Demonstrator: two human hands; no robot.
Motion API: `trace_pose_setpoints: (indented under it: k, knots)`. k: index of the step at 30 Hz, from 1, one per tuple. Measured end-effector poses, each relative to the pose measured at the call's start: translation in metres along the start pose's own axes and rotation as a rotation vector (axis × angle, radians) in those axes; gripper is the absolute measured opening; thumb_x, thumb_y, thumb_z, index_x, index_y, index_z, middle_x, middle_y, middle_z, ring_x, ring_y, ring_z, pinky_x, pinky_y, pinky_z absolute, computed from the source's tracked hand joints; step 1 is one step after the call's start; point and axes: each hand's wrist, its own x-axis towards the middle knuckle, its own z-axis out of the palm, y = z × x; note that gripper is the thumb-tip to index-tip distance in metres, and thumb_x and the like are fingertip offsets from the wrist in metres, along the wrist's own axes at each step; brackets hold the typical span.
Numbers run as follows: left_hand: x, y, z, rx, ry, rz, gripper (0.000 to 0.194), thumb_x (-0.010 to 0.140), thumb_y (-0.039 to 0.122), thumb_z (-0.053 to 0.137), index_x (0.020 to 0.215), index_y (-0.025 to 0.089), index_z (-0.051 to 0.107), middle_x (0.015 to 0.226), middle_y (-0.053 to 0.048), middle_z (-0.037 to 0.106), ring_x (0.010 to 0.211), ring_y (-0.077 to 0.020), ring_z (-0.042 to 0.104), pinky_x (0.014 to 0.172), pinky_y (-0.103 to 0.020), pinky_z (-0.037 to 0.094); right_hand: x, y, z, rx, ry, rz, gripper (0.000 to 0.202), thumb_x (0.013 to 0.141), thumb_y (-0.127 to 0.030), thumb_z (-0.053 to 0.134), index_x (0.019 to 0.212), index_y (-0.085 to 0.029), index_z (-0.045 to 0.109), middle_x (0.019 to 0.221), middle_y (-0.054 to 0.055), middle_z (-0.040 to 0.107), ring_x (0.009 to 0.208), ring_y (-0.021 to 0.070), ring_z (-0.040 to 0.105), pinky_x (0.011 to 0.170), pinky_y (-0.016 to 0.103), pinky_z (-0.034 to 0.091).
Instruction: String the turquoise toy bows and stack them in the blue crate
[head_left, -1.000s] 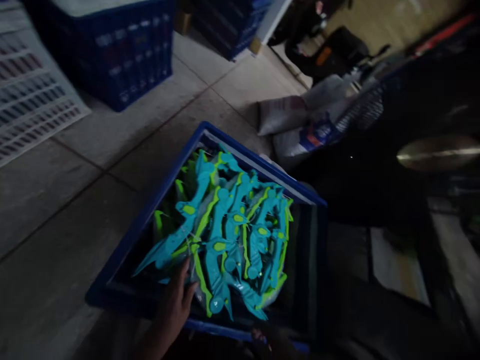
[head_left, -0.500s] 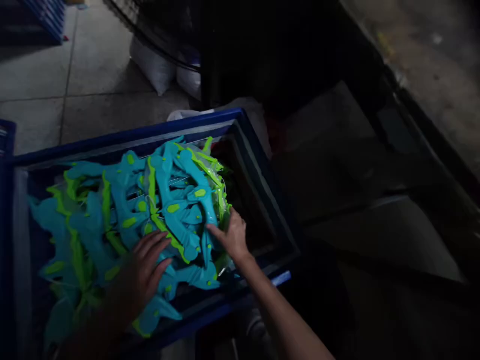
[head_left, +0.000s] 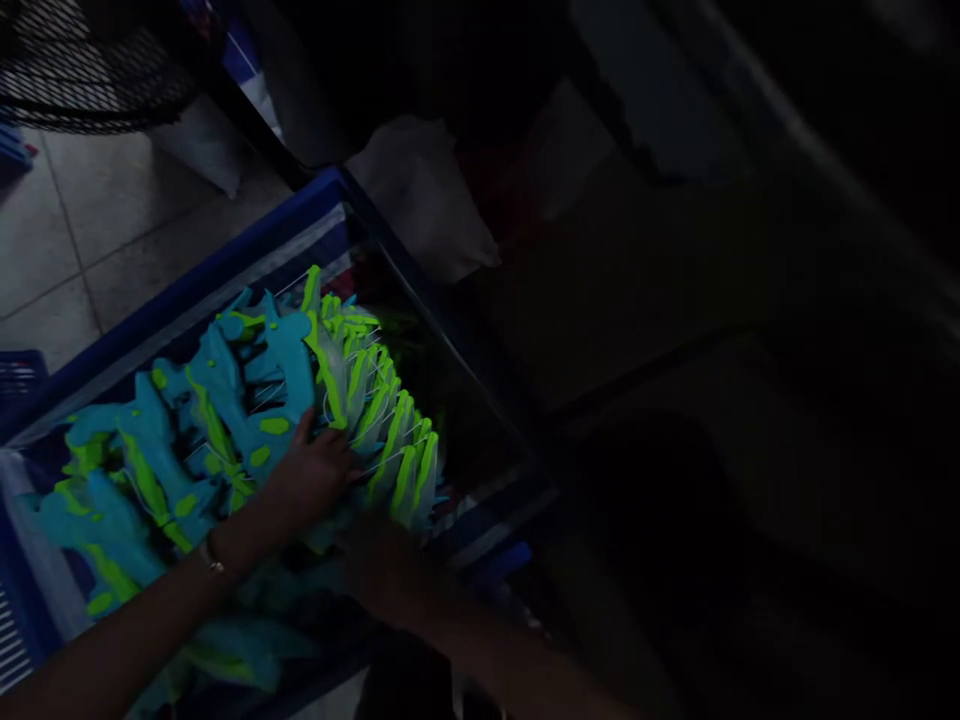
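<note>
Several teal and lime-green shaped pieces (head_left: 214,370), strung with thin white cord, fill much of a blue crate (head_left: 172,290). My left hand (head_left: 319,475), with a band at its wrist, is closed around the edge of a teal piece in the middle of the pile. Close below it, my right hand (head_left: 379,560) is dark and blurred against the lower part of the pile; its fingers cannot be made out. To the right of my left hand, a row of lime-edged pieces (head_left: 390,435) stands on edge.
A black fan guard (head_left: 90,70) and its stand are at the upper left. Pale bags (head_left: 424,190) lie behind the crate. Another blue basket (head_left: 19,375) is at the left edge, on the tiled floor. The right side is very dark.
My left hand has moved up and right and closed on a piece. My right hand has drawn down and left. The right-hand pieces now show their lime edges, and the view has shifted.
</note>
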Motion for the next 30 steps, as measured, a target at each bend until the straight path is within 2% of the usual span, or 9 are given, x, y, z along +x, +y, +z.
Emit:
trace_pose_setpoints:
  k: [6, 9, 12, 14, 18, 21, 25, 27, 30]
  knots:
    - [-0.033, -0.009, 0.003, 0.092, -0.038, -0.006, 0.025, 0.095, 0.009, 0.046, 0.092, 0.017, 0.070, 0.092, -0.009, 0.067, 0.102, -0.0312, 0.059, 0.115, -0.073, 0.025, -0.034, 0.048, -0.041, 0.212, 0.282, 0.386, 0.024, 0.094, -0.019, 0.052, 0.112, -0.016, 0.067, 0.103, 0.011, 0.068, 0.097, 0.0231, 0.067, 0.085, 0.035, 0.057]
    - [-0.045, 0.004, 0.007, 0.042, 0.041, -0.061, 0.025, 0.100, 0.017, 0.045, 0.108, 0.016, 0.069, 0.109, -0.012, 0.069, 0.114, -0.0333, 0.058, 0.111, -0.069, 0.034, -0.020, 0.066, -0.058, 0.279, 0.326, 0.575, 0.066, 0.082, -0.040, 0.074, 0.138, -0.011, 0.055, 0.135, 0.019, 0.059, 0.127, 0.0317, 0.058, 0.106, 0.044, 0.052]
    - [-0.054, 0.031, 0.021, -0.088, 0.087, -0.124, 0.027, 0.102, 0.021, 0.043, 0.114, 0.017, 0.067, 0.111, -0.011, 0.070, 0.103, -0.0274, 0.062, 0.094, -0.049, 0.053, 0.010, 0.082, -0.070, 0.441, 0.269, 0.741, 0.103, 0.069, -0.057, 0.084, 0.152, -0.011, 0.041, 0.151, 0.022, 0.049, 0.141, 0.0364, 0.047, 0.115, 0.050, 0.045]
    - [-0.059, 0.050, 0.038, -0.163, 0.160, -0.135, 0.029, 0.102, 0.022, 0.042, 0.120, 0.014, 0.064, 0.116, -0.013, 0.070, 0.105, -0.0269, 0.063, 0.088, -0.044, 0.056, 0.033, 0.095, -0.075, 0.544, 0.275, 0.775, 0.099, 0.072, -0.061, 0.081, 0.150, -0.013, 0.045, 0.150, 0.020, 0.051, 0.140, 0.0342, 0.048, 0.117, 0.048, 0.042]
    - [-0.059, 0.074, 0.070, -0.187, 0.250, -0.162, 0.036, 0.101, 0.025, 0.046, 0.130, 0.008, 0.058, 0.135, -0.020, 0.061, 0.122, -0.0343, 0.057, 0.099, -0.053, 0.054, 0.064, 0.119, -0.076, 0.621, 0.225, 0.784, 0.076, 0.078, -0.050, 0.080, 0.138, -0.011, 0.056, 0.137, 0.017, 0.061, 0.127, 0.0287, 0.058, 0.110, 0.042, 0.047]
    - [-0.052, 0.086, 0.079, -0.248, 0.234, -0.232, 0.034, 0.100, 0.024, 0.048, 0.130, 0.012, 0.058, 0.142, -0.020, 0.055, 0.126, -0.0368, 0.054, 0.102, -0.056, 0.052, 0.066, 0.132, -0.072, 0.624, 0.105, 0.820, 0.063, 0.074, -0.042, 0.083, 0.124, -0.009, 0.065, 0.104, 0.009, 0.072, 0.095, 0.0238, 0.068, 0.089, 0.036, 0.055]
    - [-0.043, 0.106, 0.090, -0.463, 0.289, -0.299, 0.044, 0.103, 0.027, 0.045, 0.147, 0.018, 0.042, 0.145, -0.017, 0.054, 0.134, -0.0321, 0.052, 0.109, -0.051, 0.049, 0.050, 0.136, -0.070, 0.577, 0.061, 0.821, 0.034, 0.077, -0.023, 0.068, 0.109, -0.013, 0.068, 0.076, -0.003, 0.064, 0.070, 0.0152, 0.059, 0.072, 0.027, 0.051]
    - [-0.039, 0.116, 0.102, -0.584, 0.321, -0.338, 0.051, 0.104, 0.033, 0.046, 0.152, 0.019, 0.034, 0.148, -0.018, 0.053, 0.138, -0.0313, 0.050, 0.110, -0.049, 0.049, 0.041, 0.134, -0.070, 0.554, 0.066, 0.825, 0.036, 0.076, -0.017, 0.059, 0.111, -0.014, 0.066, 0.078, -0.002, 0.064, 0.071, 0.0155, 0.058, 0.072, 0.028, 0.050]
    - [-0.036, 0.131, 0.119, -0.691, 0.322, -0.421, 0.057, 0.103, 0.041, 0.047, 0.153, 0.019, 0.031, 0.145, -0.020, 0.055, 0.134, -0.0336, 0.056, 0.103, -0.049, 0.054, 0.032, 0.134, -0.067, 0.532, 0.124, 0.816, 0.048, 0.077, -0.017, 0.053, 0.124, -0.016, 0.061, 0.108, 0.005, 0.069, 0.098, 0.0199, 0.063, 0.090, 0.032, 0.051]
